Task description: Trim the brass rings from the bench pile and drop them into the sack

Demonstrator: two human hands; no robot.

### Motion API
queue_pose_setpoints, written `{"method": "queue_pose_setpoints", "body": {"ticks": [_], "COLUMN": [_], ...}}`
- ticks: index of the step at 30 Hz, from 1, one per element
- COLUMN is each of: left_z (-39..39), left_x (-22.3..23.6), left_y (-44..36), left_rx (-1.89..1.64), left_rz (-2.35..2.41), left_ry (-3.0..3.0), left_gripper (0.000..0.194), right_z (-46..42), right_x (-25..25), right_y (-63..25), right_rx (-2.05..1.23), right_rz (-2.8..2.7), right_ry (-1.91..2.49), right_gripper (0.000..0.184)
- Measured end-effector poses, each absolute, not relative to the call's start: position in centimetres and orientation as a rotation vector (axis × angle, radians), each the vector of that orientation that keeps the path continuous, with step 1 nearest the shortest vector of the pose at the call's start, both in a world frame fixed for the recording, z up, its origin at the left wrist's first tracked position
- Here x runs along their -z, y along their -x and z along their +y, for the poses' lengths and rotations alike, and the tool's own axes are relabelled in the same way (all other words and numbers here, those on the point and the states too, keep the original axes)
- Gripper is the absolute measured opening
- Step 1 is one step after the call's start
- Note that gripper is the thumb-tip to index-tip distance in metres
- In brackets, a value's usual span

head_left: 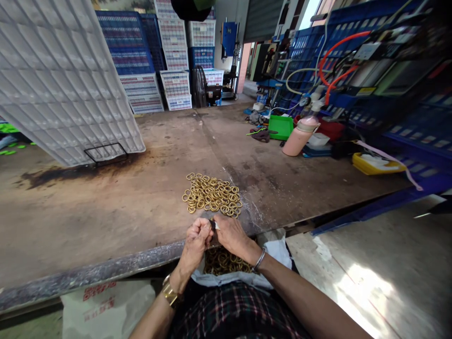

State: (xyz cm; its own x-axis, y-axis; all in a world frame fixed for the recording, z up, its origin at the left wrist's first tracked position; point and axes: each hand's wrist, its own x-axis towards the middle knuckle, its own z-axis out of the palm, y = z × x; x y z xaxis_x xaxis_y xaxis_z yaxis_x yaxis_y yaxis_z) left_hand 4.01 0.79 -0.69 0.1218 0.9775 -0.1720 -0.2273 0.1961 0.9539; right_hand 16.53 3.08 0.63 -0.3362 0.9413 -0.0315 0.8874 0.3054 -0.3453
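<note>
My left hand (pixel 195 242) and my right hand (pixel 230 233) meet at the near edge of a worn brown table (pixel 106 207), fingers pinched together around a small dark piece (pixel 213 224) that I cannot make out. Just beyond them a pile of several brass-coloured rings (pixel 212 194) lies on the table. Below my hands, more rings (pixel 222 261) fill a white bag (pixel 275 249) on my lap.
A large white plastic crate (pixel 60 75) leans on the table at the left. At the right stand a pink bottle (pixel 300 136), a green tray (pixel 280 127) and a yellow tray (pixel 370 165). Blue and white crates (pixel 169 56) are stacked behind. A printed white sack (pixel 106 306) sits below the table edge.
</note>
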Motion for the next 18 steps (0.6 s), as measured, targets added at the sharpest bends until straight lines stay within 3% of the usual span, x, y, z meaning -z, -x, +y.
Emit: {"method": "queue_pose_setpoints", "body": {"ticks": [12, 15, 18], "left_z": [-0.6, -0.6, -0.3], "left_x": [-0.7, -1.5, -1.8], "left_y": [-3.5, -3.6, -3.5], "left_rx": [-1.089, -1.123, -1.125], "left_rz": [0.874, 0.8, 0.764], "left_ry": [-0.863, -0.725, -0.613], "left_gripper": [0.026, 0.026, 0.024], "right_z": [4.3, 4.7, 4.5], "right_x": [-0.6, -0.3, 0.2], "right_y": [-16.2, -16.0, -15.5], "right_rx": [-0.549, -0.747, -1.166], "right_rz": [-2.346, -2.092, -1.693], "right_ry": [1.77, 1.675, 1.517], "right_gripper": [0.024, 0.019, 0.019]}}
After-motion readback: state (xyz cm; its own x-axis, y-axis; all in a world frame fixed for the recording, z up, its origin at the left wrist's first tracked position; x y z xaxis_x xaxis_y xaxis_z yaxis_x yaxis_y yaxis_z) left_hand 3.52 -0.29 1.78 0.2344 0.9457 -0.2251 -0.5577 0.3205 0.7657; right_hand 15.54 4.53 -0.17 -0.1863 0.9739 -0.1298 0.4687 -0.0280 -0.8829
